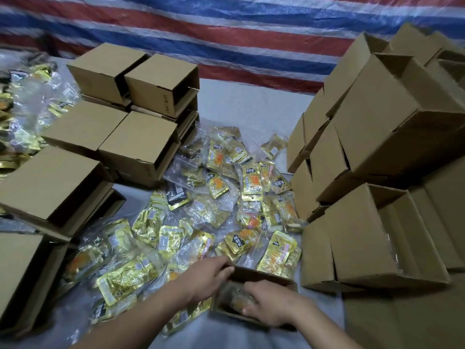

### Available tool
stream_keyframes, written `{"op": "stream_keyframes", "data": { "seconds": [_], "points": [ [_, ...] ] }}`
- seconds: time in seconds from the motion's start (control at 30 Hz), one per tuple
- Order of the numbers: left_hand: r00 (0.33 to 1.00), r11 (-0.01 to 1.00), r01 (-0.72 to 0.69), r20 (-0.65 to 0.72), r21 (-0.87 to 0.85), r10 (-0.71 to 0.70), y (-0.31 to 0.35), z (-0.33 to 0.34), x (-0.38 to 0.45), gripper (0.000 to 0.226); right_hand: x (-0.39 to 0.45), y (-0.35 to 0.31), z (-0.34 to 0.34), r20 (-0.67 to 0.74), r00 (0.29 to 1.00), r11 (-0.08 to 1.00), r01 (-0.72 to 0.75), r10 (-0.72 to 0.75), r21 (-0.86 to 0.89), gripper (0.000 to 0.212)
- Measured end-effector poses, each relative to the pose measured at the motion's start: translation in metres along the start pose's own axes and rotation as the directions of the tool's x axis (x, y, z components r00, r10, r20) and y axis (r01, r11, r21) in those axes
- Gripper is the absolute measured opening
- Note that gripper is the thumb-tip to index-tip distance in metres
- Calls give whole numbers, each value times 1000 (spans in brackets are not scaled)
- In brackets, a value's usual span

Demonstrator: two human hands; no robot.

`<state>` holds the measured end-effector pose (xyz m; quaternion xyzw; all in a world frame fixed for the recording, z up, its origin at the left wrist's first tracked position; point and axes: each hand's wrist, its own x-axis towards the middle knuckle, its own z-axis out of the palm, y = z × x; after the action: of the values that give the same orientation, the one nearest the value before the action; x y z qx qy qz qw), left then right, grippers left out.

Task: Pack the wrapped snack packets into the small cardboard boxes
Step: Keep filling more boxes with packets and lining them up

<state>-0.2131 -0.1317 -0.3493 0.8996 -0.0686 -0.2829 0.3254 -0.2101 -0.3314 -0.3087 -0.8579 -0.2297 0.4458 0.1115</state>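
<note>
A small open cardboard box (261,274) sits at the near centre of the table. My left hand (208,277) grips its left rim, fingers curled over the edge. My right hand (269,304) reaches into the box and holds a clear-wrapped snack packet (239,299) that lies inside. A heap of gold and yellow snack packets (226,197) in clear bags covers the table from the box up to the middle.
Stacks of small cardboard boxes (141,137) stand along the left. Taller stacks of open boxes (377,127) rise on the right, close to the box in hand. More packets (30,102) lie at the far left. A striped tarpaulin (226,34) hangs behind.
</note>
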Motion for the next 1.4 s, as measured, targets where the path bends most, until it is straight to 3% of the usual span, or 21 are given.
{"op": "stream_keyframes", "data": {
  "seconds": [0.17,0.27,0.37,0.5,0.67,0.77,0.9,1.0,1.1,1.2,1.27,1.4],
  "points": [
    [999,1000,-28,-35,9,28,1,6,2,27,43,8,24,125,991,995,-54,43,80,58],
    [998,1000,-23,-52,-6,23,-3,2,6,27,58,15,29,44,991,985,-130,126,116,61],
    [999,1000,-22,-46,1,22,-8,0,8,28,52,17,28,-65,994,992,-81,88,100,56],
    [998,999,-33,-45,6,33,-11,2,9,27,34,30,24,-262,964,995,-15,40,96,20],
    [997,999,-35,-70,-9,34,-13,9,6,27,53,24,33,99,978,981,-187,182,44,29],
    [996,999,-37,-87,-20,35,-12,11,6,25,69,27,35,154,957,959,-264,247,102,29],
    [994,999,-34,-105,-28,31,-18,13,5,20,67,21,27,175,964,965,-226,202,132,28],
    [994,998,-54,-98,-26,52,-14,12,6,22,46,17,17,99,982,974,-174,161,146,40],
    [996,997,-66,-61,-30,64,-11,9,2,30,20,15,3,-13,998,976,-53,57,210,38],
    [997,986,-20,-73,-166,8,-18,-1,-1,38,3,7,-11,-203,979,874,102,-4,475,20],
    [988,979,54,-129,-198,-81,-28,-12,-1,41,-1,6,-17,-358,933,784,199,32,589,11],
    [975,973,182,-154,141,-160,-63,-14,-1,48,1,16,-18,-582,808,787,298,94,541,13]
  ]
}}
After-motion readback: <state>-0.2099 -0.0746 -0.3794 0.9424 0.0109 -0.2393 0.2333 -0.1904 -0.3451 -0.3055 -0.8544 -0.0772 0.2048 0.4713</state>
